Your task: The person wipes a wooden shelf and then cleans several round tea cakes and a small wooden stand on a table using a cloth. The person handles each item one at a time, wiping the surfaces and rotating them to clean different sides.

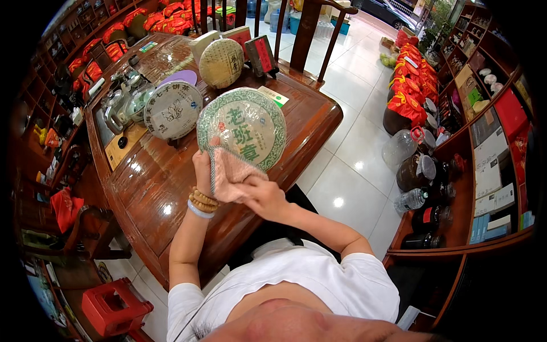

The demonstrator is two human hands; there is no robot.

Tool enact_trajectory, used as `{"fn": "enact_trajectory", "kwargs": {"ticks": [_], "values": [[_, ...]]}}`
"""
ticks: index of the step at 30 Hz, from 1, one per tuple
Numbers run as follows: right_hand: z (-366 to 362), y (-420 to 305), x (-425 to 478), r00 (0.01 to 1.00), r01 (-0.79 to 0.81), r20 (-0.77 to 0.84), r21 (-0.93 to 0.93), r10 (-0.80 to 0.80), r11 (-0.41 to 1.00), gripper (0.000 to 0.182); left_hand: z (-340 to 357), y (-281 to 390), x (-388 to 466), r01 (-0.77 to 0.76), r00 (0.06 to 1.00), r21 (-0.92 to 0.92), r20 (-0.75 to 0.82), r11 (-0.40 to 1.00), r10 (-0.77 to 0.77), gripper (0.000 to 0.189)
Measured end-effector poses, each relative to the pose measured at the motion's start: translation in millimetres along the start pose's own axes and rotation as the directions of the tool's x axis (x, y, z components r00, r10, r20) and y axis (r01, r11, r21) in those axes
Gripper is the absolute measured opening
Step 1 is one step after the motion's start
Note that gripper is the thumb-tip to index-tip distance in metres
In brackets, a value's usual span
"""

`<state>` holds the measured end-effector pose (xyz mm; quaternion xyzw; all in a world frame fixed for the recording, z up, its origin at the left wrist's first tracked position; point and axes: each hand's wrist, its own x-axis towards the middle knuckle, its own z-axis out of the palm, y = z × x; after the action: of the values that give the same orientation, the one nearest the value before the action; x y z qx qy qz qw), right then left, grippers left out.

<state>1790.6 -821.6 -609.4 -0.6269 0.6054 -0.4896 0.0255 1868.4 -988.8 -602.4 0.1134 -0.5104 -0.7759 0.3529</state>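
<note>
A large round tea cake point(252, 115) in clear wrap, with a green patterned border and large characters, is held tilted up above the wooden table point(141, 192). My left hand point(203, 169), with a beaded bracelet and a pale bangle at the wrist, grips its lower left edge, thumb on the front. A pink cloth point(233, 173) with a grey striped edge is pinched in my right hand point(267, 199) and lies over the cake's lower part. Behind it stand a white-wrapped tea cake point(174, 110) and a tan one point(221, 63) on display.
A dark boxed brick point(262, 55) stands at the table's far edge, near a wooden chair point(307, 38). Glass teaware point(122, 100) sits on the left. Red-covered jars point(408, 94) line the right shelves. A red plastic stool point(115, 305) is at lower left.
</note>
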Motion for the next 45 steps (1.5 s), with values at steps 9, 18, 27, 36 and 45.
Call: {"fn": "enact_trajectory", "kwargs": {"ticks": [9, 18, 27, 36, 45], "values": [[-100, 41, 47, 0.740, -0.235, -0.609, 0.164, 0.286, 0.958, 0.012, 33, 10, -3, 0.017, 0.993, -0.204, -0.112, 0.979, -0.041, 0.029], [-68, 30, 99, 0.916, -0.020, -0.373, -0.412, -0.148, 0.911, 0.022, 43, 3, -12, 0.059, 0.998, -0.051, 0.040, 0.997, -0.057, 0.060], [-5, -1, 74, 0.928, 0.315, -0.064, -0.389, -0.366, 0.866, 0.014, 53, 15, -8, -0.071, 0.986, -0.226, -0.165, 0.971, 0.034, 0.067], [-40, 57, -3, 0.992, 0.094, 0.111, -0.361, -0.057, 0.928, 0.020, -3, 37, 18, -0.067, 0.956, -0.253, -0.292, 0.965, -0.010, 0.052], [-81, 119, 18, 0.740, -0.447, -0.372, 0.350, 0.560, 0.823, 0.031, -24, 52, 23, -0.253, 0.914, -0.204, -0.370, 0.946, 0.165, 0.042]]}}
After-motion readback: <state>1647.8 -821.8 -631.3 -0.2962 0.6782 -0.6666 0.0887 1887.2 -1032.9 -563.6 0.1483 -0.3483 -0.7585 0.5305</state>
